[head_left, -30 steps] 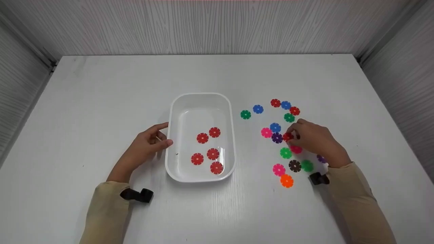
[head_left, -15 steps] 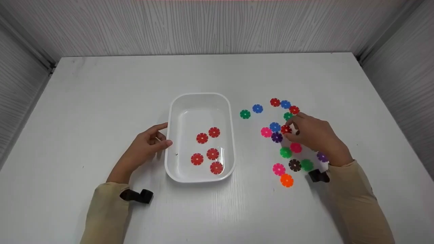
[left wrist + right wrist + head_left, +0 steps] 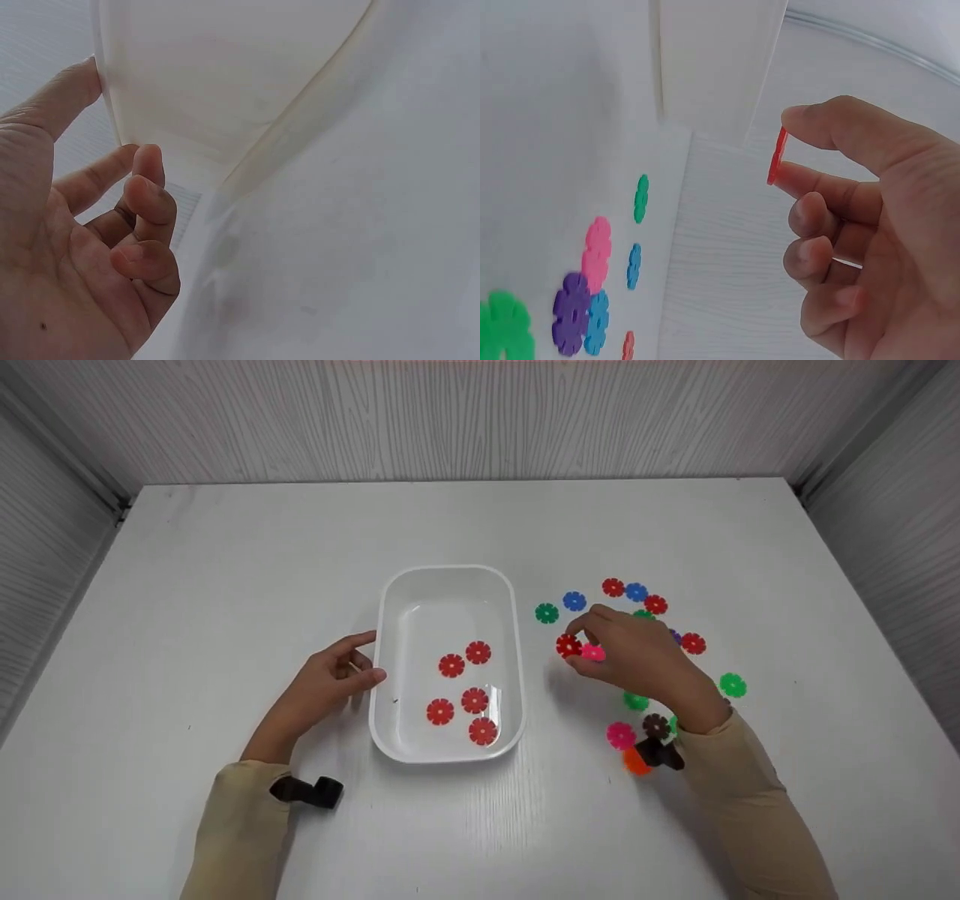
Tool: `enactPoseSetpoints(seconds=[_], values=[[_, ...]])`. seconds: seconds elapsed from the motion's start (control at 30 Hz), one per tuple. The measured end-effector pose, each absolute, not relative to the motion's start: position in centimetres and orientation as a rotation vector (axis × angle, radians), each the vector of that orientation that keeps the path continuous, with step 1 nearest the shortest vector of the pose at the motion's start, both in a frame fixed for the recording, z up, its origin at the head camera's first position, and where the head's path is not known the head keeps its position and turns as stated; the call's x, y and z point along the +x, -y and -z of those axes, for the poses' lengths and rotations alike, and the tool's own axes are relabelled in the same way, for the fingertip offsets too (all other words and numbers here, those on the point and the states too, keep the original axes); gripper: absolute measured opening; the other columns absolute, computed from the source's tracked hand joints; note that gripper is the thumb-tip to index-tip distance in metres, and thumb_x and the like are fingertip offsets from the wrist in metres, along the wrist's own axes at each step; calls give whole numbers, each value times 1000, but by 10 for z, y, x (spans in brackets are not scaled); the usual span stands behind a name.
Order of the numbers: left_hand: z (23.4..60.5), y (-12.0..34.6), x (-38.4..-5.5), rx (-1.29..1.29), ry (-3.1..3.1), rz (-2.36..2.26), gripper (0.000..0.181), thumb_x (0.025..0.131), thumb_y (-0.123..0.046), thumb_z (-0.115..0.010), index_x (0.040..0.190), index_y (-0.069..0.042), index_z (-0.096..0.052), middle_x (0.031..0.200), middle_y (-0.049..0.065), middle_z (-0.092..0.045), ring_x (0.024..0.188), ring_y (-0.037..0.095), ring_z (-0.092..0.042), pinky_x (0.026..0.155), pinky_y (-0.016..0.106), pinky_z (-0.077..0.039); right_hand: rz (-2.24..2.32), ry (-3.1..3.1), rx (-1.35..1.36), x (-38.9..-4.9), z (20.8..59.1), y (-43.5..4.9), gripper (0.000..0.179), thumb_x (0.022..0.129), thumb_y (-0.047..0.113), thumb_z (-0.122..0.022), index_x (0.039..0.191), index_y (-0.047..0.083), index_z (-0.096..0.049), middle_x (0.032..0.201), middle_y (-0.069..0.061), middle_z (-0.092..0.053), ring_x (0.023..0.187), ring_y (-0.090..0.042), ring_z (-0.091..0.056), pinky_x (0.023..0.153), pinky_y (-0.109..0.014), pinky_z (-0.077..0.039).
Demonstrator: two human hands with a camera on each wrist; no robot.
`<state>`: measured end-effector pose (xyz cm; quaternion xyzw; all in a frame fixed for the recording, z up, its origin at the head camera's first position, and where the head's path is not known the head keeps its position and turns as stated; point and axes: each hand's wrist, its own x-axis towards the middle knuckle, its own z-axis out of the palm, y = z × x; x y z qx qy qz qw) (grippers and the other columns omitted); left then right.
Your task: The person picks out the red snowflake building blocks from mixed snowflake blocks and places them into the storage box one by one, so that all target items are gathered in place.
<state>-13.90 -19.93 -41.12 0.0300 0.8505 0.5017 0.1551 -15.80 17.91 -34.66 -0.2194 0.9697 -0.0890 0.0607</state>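
Note:
Between thumb and index finger, my right hand [image 3: 637, 652] pinches a red snowflake-shaped plastic disc [image 3: 568, 646], raised over the table just right of the white tray [image 3: 517, 660]. In the right wrist view the red disc [image 3: 778, 156] appears edge-on, the other fingers curled below it. My left hand [image 3: 330, 682] holds the tray's left rim, thumb on the edge and index finger against the outer wall. The left wrist view shows the tray's wall [image 3: 217, 82] between those fingertips. Several red discs [image 3: 474, 700] lie inside the tray, in its nearer half.
Loose discs are spread right of the tray: green [image 3: 547, 613], blue [image 3: 574, 601], red [image 3: 613, 587], pink [image 3: 621, 736], brown [image 3: 656, 727] and orange [image 3: 637, 761]. My right hand and forearm cover part of them. A wood-grain panel [image 3: 465, 420] stands behind the table.
My right hand has lifted the red disc and carried it left toward the tray. A red and a green disc at the right have come into view. My left hand stays at the rim.

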Motion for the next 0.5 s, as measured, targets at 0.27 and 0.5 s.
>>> enactPoseSetpoints(seconds=[0.27,0.5], values=[[410,198,-139,90,-2436,-1448,63,90,-33,-67,146,-17,-42,100,5,-55,77,13,-49,63,24,-40,363,-2943,-758,-157,350,-144,43,82,30,-77,119,13,-64,101,-8,-66,81,-19,-63,66,-34,-57],[410,199,-138,99,-2443,-1437,63,90,-33,-67,146,-16,-42,99,4,-55,75,11,-47,62,24,-39,372,-2968,-920,-155,356,-122,40,83,31,-76,116,13,-66,97,-6,-67,75,-17,-63,60,-29,-55]])
